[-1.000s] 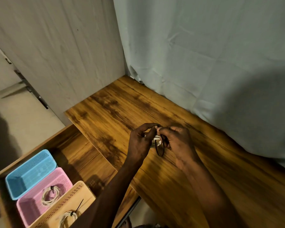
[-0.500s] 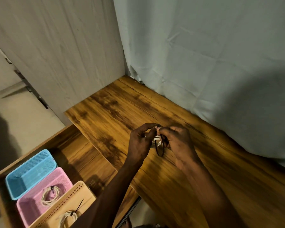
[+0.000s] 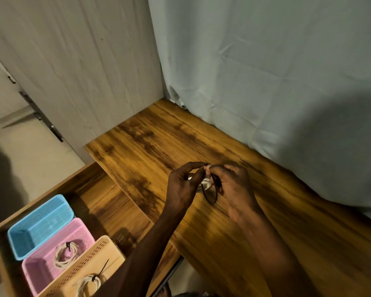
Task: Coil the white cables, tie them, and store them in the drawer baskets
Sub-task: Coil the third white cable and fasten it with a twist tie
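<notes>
Above the wooden counter (image 3: 159,146), both my hands pinch the small white cable coil (image 3: 206,182): left hand (image 3: 181,186) grips the bundle, right hand (image 3: 234,187) the black tie (image 3: 211,195). The cable looks light and springy, so I should hold across all loops.

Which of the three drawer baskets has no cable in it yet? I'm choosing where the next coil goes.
The blue basket, farthest back in the drawer. The pink basket and the beige basket each already hold a tied white coil.
</notes>
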